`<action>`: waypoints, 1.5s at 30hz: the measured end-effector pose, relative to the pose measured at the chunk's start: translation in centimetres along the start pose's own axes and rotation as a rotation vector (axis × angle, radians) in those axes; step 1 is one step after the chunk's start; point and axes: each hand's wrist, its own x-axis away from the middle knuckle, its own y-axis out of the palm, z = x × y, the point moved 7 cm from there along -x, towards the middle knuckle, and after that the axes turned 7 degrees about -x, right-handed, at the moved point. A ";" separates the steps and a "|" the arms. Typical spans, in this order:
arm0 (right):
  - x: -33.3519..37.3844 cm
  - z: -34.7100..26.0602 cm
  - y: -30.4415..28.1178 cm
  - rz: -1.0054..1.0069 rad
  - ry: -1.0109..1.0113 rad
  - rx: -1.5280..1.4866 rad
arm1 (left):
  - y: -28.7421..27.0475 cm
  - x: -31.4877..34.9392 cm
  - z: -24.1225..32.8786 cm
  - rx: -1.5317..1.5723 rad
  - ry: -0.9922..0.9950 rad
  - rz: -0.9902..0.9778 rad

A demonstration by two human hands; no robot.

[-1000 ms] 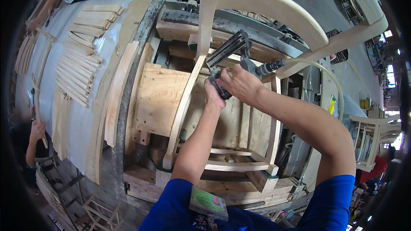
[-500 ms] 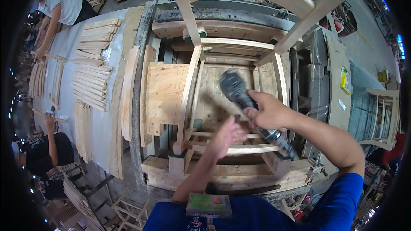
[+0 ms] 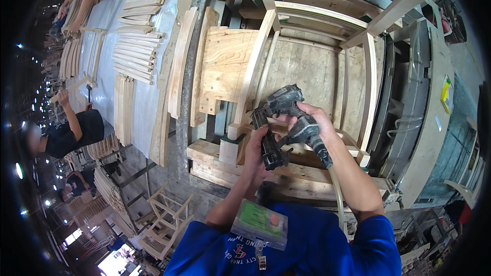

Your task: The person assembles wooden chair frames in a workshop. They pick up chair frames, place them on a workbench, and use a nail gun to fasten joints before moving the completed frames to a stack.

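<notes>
A black pneumatic nail gun (image 3: 285,100) is held in front of my chest, over the near part of a wooden chair frame (image 3: 369,82). My right hand (image 3: 321,122) grips its handle end, and a pale air hose (image 3: 336,194) runs from there toward my body. The fingers of my left hand (image 3: 253,156) close around the long magazine side of the nail gun. Beneath the tool, the chair frame lies in a timber jig (image 3: 209,161); its near rail is partly hidden by my hands and the gun.
Left of the jig, a plastic-covered table (image 3: 105,71) carries stacks of wooden slats (image 3: 134,53). Two people work along its far side, one with a hammer (image 3: 89,92). At right stands a bench (image 3: 409,163) with a yellow item (image 3: 446,94). A small chair frame (image 3: 162,212) stands lower left.
My left hand, apart from the nail gun and blurred before, now holds its magazine. The gun has turned and come nearer my body. The whole view has shifted, so the chair frame sits higher.
</notes>
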 end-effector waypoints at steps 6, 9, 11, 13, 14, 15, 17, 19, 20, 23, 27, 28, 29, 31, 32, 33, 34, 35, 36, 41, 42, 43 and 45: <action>-2.3 0.4 0.1 0.104 0.042 0.060 | -2.1 -0.7 0.2 0.110 -0.006 0.110; -2.5 1.0 0.5 0.172 0.050 0.059 | -2.7 -0.8 0.3 0.132 0.000 0.084; -2.5 1.2 0.8 0.172 0.057 0.059 | -3.0 -0.8 0.3 0.130 -0.006 0.087; -2.4 1.3 0.9 0.122 0.069 0.053 | -3.1 -0.7 0.2 0.126 -0.031 0.128; -2.0 1.4 1.3 0.138 0.062 0.084 | -3.2 -0.5 0.4 0.108 -0.034 0.171; -1.3 1.7 2.2 0.153 0.049 0.115 | -3.0 -0.2 0.5 0.089 -0.039 0.209; -0.9 1.7 2.7 0.171 0.050 0.143 | -2.5 0.2 0.7 0.044 -0.025 0.233; -1.2 1.7 1.7 0.181 0.098 0.120 | -2.3 1.0 0.7 -0.011 0.005 0.231; -1.2 1.6 1.3 0.171 0.051 0.150 | -2.1 1.2 1.0 -0.059 0.012 0.187; -1.5 1.0 0.7 0.077 0.025 0.173 | -1.4 1.8 1.1 -0.157 0.064 0.144; -0.9 1.7 1.5 0.100 0.090 0.128 | -2.5 1.3 1.0 -0.105 0.095 0.176; -1.2 1.9 1.4 0.102 0.069 0.147 | -2.7 1.3 1.0 -0.092 0.078 0.183; -1.4 1.8 1.3 0.077 0.079 0.142 | -2.9 1.4 1.0 -0.079 0.065 0.191; -1.9 1.7 0.8 0.026 0.099 0.135 | -2.9 1.3 0.9 -0.078 0.068 0.171; -2.2 1.6 0.4 0.007 0.094 0.140 | -3.0 1.3 0.8 -0.076 0.070 0.163; -2.5 1.6 0.1 -0.013 0.087 0.144 | -3.2 1.3 0.8 -0.075 0.072 0.148; -2.7 1.5 -0.3 -0.033 0.080 0.148 | -3.3 1.2 0.7 -0.075 0.073 0.132; -2.7 1.6 -0.2 -0.039 0.100 0.108 | -3.0 1.1 0.7 -0.070 0.072 0.116; -2.7 1.8 -0.1 -0.045 0.118 0.067 | -2.8 1.1 0.8 -0.086 0.077 0.128; -0.8 -0.1 0.2 0.035 0.055 0.215 | -1.4 0.7 0.7 -0.187 0.064 0.079; -0.1 -1.2 -0.2 0.087 0.026 0.290 | -0.2 0.6 1.2 -0.336 0.081 0.053; 0.5 -2.5 -0.6 0.141 -0.004 0.364 | 1.1 0.4 2.0 -0.484 0.097 0.027; 1.6 -5.1 -0.3 0.233 -0.110 0.619 | 3.3 -1.1 2.8 -0.699 0.107 0.011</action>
